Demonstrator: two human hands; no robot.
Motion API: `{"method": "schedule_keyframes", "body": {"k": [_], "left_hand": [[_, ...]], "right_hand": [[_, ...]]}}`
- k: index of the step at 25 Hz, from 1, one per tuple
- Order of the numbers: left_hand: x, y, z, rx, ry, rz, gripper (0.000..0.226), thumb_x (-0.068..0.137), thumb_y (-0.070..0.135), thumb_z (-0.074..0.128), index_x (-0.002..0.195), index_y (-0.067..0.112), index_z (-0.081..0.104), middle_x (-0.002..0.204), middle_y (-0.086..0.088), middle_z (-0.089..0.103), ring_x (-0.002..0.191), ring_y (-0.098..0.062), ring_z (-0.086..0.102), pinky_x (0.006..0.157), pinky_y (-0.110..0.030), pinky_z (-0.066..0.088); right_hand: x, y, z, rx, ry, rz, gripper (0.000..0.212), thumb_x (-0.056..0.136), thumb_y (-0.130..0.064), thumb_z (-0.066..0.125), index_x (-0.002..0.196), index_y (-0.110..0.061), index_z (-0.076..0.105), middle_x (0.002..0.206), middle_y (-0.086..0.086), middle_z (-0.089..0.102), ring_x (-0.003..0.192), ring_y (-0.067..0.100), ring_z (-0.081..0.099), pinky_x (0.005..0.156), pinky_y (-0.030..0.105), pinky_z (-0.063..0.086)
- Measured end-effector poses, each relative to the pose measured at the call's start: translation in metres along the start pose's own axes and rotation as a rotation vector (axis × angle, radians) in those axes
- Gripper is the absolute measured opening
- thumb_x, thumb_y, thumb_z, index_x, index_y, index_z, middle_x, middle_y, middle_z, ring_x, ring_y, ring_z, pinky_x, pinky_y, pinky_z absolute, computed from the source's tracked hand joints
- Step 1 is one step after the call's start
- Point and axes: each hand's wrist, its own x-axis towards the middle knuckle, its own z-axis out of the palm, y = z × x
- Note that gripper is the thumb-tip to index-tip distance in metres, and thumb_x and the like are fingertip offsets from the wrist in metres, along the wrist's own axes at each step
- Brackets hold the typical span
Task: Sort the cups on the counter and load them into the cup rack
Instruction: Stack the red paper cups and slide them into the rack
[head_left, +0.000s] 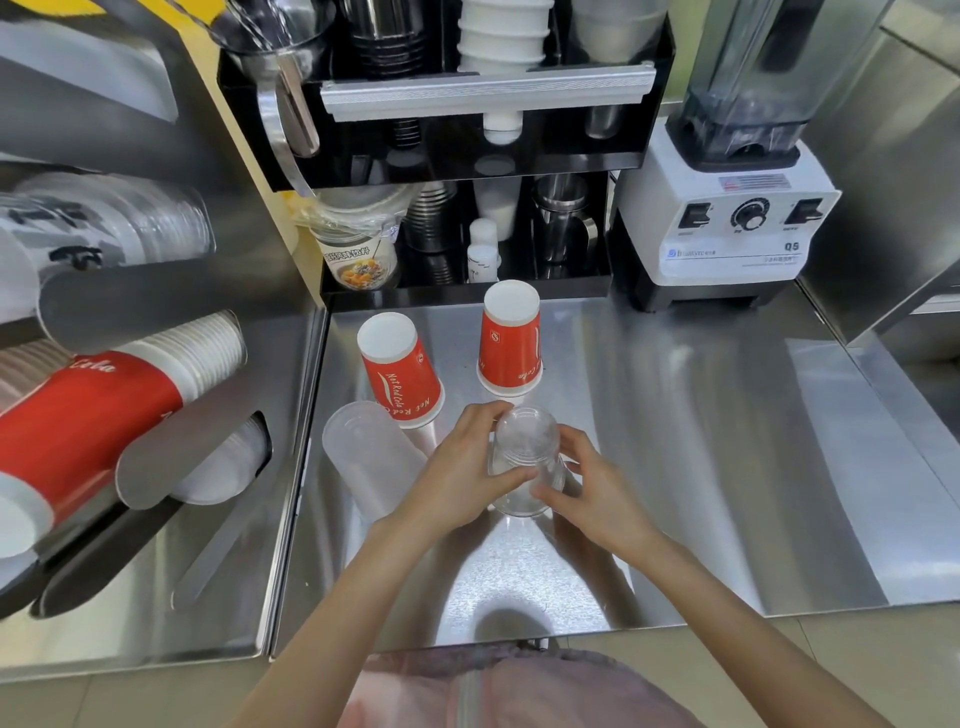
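Both hands close on one clear plastic cup (527, 460), which stands upside down on the steel counter (701, 441) near the frame's centre. The left hand (462, 475) grips its side from 9 o'clock and the right hand (597, 491) from 3 o'clock, fingers wrapped around the wall.

At 12 o'clock from the held cup, just beyond it, stands an inverted red paper cup (510, 340). At 10 o'clock a second inverted red paper cup (401, 371), lettered "Net Red Cola", tilts leftward. A frosted plastic cup (366, 457) stands upside down at 9 o'clock, partly behind the left hand.

At far 9 o'clock, the cup rack (156, 462) holds a slanting stack of red cola cups (93, 415). A white blender (727, 228) sits at 1 o'clock.
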Motion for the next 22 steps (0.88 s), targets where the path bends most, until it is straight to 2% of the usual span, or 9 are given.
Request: {"method": "schedule_keyframes", "body": {"k": [4,8,10,12,14,15,18,22], "left_hand": [[0.001,0.0,-0.006,-0.059,-0.032,-0.019,0.062,0.076,0.036,0.066,0.127,0.016,0.038,0.129,-0.004,0.046,0.115,-0.012,0.047,0.093,-0.014,0.033],[0.014,0.003,-0.019,-0.198,0.106,-0.067,0.05,0.085,0.036,0.052,0.129,0.017,0.038,0.134,-0.004,0.045,0.112,-0.006,0.044,0.084,-0.004,0.038],[0.027,0.002,-0.024,-0.184,0.169,-0.088,0.05,0.087,0.034,0.051,0.131,0.017,0.036,0.138,-0.005,0.043,0.114,-0.007,0.043,0.093,-0.019,0.038],[0.042,0.001,-0.024,-0.161,0.193,-0.122,0.055,0.086,0.031,0.053,0.134,0.015,0.031,0.142,-0.008,0.039,0.123,-0.015,0.043,0.1,-0.033,0.037],[0.059,-0.001,-0.022,-0.124,0.178,-0.152,0.061,0.085,0.028,0.056,0.136,0.012,0.027,0.144,-0.012,0.035,0.13,-0.024,0.038,0.104,-0.039,0.034],[0.067,-0.002,-0.019,-0.097,0.161,-0.167,0.064,0.084,0.028,0.058,0.136,0.011,0.026,0.144,-0.013,0.034,0.131,-0.026,0.036,0.106,-0.039,0.032],[0.088,-0.008,-0.012,-0.068,0.097,-0.227,0.078,0.08,0.026,0.064,0.139,0.007,0.017,0.146,-0.016,0.029,0.134,-0.028,0.03,0.112,-0.043,0.028],[0.104,-0.016,-0.008,-0.123,0.061,-0.29,0.084,0.077,0.024,0.068,0.139,0.005,0.015,0.144,-0.017,0.032,0.133,-0.028,0.031,0.11,-0.046,0.03]], "right_hand": [[-0.002,-0.001,-0.007,-0.049,-0.039,-0.051,0.061,0.082,-0.023,0.059,0.135,-0.028,0.029,0.141,-0.003,0.044,0.125,0.016,0.045,0.105,0.03,0.034],[0.005,-0.01,-0.029,-0.034,0.029,-0.102,0.058,0.087,-0.015,0.05,0.139,-0.024,0.026,0.147,-0.001,0.035,0.134,0.015,0.035,0.113,0.037,0.028],[0.02,-0.023,-0.041,-0.054,0.097,-0.144,0.054,0.089,-0.016,0.049,0.139,-0.021,0.029,0.146,0.0,0.037,0.133,0.016,0.037,0.112,0.034,0.028],[0.04,-0.039,-0.051,-0.124,0.145,-0.182,0.054,0.088,-0.017,0.051,0.138,-0.017,0.031,0.146,0.002,0.038,0.132,0.018,0.038,0.11,0.027,0.027],[0.062,-0.054,-0.057,-0.212,0.16,-0.238,0.055,0.087,-0.017,0.054,0.137,-0.015,0.032,0.145,0.006,0.039,0.131,0.02,0.038,0.103,0.016,0.022],[0.073,-0.06,-0.059,-0.253,0.143,-0.258,0.057,0.086,-0.018,0.055,0.138,-0.016,0.031,0.146,0.006,0.037,0.133,0.02,0.036,0.102,0.015,0.021],[0.1,-0.07,-0.063,-0.365,0.046,-0.243,0.066,0.085,-0.021,0.057,0.141,-0.02,0.022,0.153,0.007,0.022,0.139,0.02,0.024,0.109,0.031,0.023],[0.123,-0.071,-0.062,-0.434,-0.008,-0.216,0.067,0.085,-0.021,0.057,0.141,-0.019,0.022,0.154,0.007,0.018,0.138,0.023,0.026,0.109,0.033,0.026]]}}
